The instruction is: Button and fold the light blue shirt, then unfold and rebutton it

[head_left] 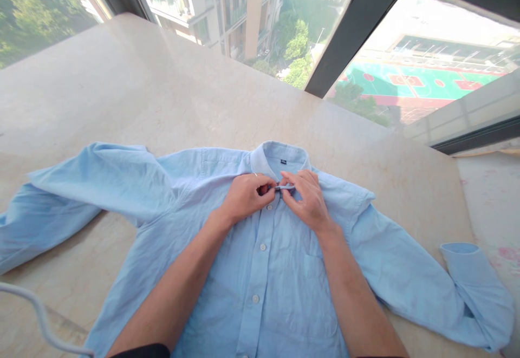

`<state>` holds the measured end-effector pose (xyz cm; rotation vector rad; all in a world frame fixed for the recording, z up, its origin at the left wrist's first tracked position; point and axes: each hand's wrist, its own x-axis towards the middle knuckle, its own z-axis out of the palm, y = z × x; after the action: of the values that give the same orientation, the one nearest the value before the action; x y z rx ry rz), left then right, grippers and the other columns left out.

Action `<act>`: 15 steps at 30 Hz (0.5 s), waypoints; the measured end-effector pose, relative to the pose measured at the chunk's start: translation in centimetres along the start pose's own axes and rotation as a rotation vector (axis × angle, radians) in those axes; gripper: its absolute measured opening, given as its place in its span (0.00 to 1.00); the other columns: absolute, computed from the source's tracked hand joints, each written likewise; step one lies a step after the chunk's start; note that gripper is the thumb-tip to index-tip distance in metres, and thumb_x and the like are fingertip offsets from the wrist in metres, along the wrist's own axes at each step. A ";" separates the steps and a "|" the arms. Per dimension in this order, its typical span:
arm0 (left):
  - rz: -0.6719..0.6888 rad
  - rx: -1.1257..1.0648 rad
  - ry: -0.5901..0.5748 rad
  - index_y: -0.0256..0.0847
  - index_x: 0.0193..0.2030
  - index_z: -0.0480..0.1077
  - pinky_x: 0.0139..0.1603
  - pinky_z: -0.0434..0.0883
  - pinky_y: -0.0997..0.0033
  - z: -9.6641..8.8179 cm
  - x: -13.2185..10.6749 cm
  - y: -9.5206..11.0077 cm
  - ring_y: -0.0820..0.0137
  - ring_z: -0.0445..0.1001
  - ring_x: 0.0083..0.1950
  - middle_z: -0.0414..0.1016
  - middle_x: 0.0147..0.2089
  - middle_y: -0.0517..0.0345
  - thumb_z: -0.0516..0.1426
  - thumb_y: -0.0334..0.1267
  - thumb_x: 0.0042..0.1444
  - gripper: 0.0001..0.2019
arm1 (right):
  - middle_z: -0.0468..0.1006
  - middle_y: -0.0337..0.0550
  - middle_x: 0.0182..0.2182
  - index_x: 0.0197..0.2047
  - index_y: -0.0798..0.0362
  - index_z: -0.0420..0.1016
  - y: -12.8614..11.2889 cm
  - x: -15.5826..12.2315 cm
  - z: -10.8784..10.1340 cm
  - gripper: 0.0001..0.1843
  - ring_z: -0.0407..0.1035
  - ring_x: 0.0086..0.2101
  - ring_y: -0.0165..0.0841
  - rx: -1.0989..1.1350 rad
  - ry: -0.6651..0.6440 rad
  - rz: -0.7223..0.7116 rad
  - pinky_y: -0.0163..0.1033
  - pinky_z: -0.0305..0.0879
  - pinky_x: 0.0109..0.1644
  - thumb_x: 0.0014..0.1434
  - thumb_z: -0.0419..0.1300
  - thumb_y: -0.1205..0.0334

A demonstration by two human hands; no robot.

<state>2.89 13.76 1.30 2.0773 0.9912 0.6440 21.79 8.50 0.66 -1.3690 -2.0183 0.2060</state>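
A light blue button-up shirt (pixel 170 271) lies front side up, its sleeves spread to both sides. At the collar opening, my left hand (pixel 249 196) pinches the edge of the front placket between thumb and fingers. My right hand (pixel 306 196) grips the placket just opposite, thumb and index finger closed on the fabric. Whatever button sits between the fingertips is too hidden to make out. Below the hands, white buttons (pixel 262 247) run down the fastened placket. Inside the collar (pixel 260 160) shows a small dark label (pixel 283 161).
The shirt rests on a pale stone sill (pixel 122 92). Beyond it are windows with dark frames (pixel 337 33). A white cable (pixel 34 306) curves in at the lower left. Flower-patterned cloth or wall (pixel 491 206) borders the sill at right.
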 end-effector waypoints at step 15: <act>-0.103 0.017 -0.001 0.40 0.30 0.74 0.30 0.58 0.74 -0.1 0.3 1.0 0.75 0.64 0.27 0.70 0.24 0.63 0.56 0.36 0.54 0.06 | 0.80 0.43 0.39 0.69 0.47 0.57 0.3 -0.1 0.4 0.29 0.71 0.43 0.40 0.100 -0.017 0.044 0.53 0.62 0.57 0.66 0.53 0.65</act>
<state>3.46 13.62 2.17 2.0266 1.0986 0.5838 21.78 8.63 0.15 -1.3532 -1.9661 0.3349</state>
